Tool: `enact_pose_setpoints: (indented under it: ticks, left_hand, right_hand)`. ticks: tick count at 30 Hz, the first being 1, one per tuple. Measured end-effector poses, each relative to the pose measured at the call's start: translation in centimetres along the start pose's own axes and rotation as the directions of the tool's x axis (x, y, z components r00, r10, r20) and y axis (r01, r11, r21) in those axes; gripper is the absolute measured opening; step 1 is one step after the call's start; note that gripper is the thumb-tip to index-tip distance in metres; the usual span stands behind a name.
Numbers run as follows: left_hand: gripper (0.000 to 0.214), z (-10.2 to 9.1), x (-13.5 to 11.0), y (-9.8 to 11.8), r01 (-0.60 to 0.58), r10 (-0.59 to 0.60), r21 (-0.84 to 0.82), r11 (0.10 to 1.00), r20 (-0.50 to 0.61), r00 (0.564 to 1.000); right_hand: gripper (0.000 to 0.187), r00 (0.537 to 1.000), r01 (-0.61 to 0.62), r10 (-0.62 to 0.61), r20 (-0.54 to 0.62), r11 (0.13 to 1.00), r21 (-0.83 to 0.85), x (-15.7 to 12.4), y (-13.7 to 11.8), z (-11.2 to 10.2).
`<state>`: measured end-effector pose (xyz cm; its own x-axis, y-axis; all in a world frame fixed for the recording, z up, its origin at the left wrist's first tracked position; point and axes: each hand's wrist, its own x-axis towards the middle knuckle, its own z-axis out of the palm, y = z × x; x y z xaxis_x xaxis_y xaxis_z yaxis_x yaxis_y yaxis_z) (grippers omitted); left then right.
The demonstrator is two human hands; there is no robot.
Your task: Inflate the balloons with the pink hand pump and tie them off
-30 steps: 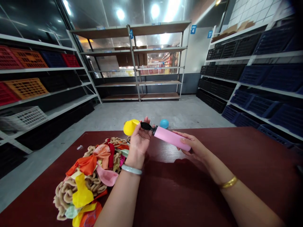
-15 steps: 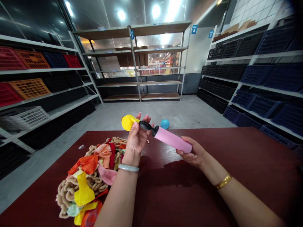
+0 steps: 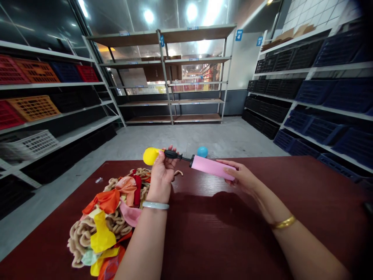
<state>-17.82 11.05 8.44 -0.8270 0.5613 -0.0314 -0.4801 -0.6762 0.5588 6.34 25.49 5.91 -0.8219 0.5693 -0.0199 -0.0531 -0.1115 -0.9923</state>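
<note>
Above the table, a pink hand balloon pump (image 3: 211,166) with a black nozzle end is held between both hands. My left hand (image 3: 163,169) pinches the neck of a small, partly filled yellow balloon (image 3: 150,156) on the black end. My right hand (image 3: 237,175) is wrapped round the pink barrel at its far end. Some of the black shaft shows between the barrel and the black end. Left of my left forearm lies a pile of limp balloons, an orange one (image 3: 107,201) and a yellow one (image 3: 101,233) among them, mixed with beige knotted rope (image 3: 80,237).
The dark red table (image 3: 221,233) spans the foreground. Beyond its far edge a blue balloon (image 3: 202,151) is on the grey floor. A small clear scrap (image 3: 99,180) lies near the left edge. Shelves with crates (image 3: 35,109) line both sides, and a metal rack (image 3: 169,77) stands at the back.
My left hand has moved left with the black end and the yellow balloon, and more shaft shows from the barrel. The pump is closer to level, and the balloon looks slightly fuller.
</note>
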Motion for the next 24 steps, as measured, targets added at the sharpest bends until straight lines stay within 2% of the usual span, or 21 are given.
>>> enact_pose_setpoints:
  ticks: [4,7,10,14,18,21,24]
  left_hand:
    - [0.015,-0.4,0.6,0.9,-0.057,0.057,-0.01,0.998,-0.022,0.998]
    - [0.014,-0.2,0.3,0.6,-0.094,0.094,-0.006,0.996,-0.01,0.995]
    - [0.011,0.5,-0.6,-0.6,-0.077,0.077,0.01,0.997,0.029,0.997]
    - [0.011,1.2,-1.7,-2.4,-0.013,0.009,0.04,0.999,0.089,0.996]
    - [0.013,1.4,-2.0,-3.0,-0.007,0.003,0.062,0.998,0.077,0.997]
    - [0.011,1.2,-1.8,-2.6,-0.034,0.031,0.085,0.996,0.037,0.999]
    - [0.01,0.8,-1.3,-1.7,-0.074,0.072,0.102,0.992,0.03,0.997]
  right_hand:
    - [0.059,0.999,-0.044,0.043,-0.027,0.999,-0.019,0.2,0.0,-2.3]
    - [0.058,0.998,-0.035,0.034,-0.054,0.999,-0.02,0.2,0.0,-3.2]
    - [0.06,0.999,-0.027,0.027,-0.021,1.0,0.005,0.2,0.2,-2.6]
    - [0.06,0.999,-0.025,0.024,0.028,0.999,0.042,0.1,0.4,-0.5]
    - [0.062,0.998,-0.032,0.03,0.048,0.999,0.043,-0.2,0.2,0.9]
    - [0.066,0.994,-0.06,0.056,0.093,0.997,0.041,-0.1,0.2,0.3]
    - [0.069,0.993,-0.063,0.061,0.098,0.998,0.019,0.1,0.1,-1.9]
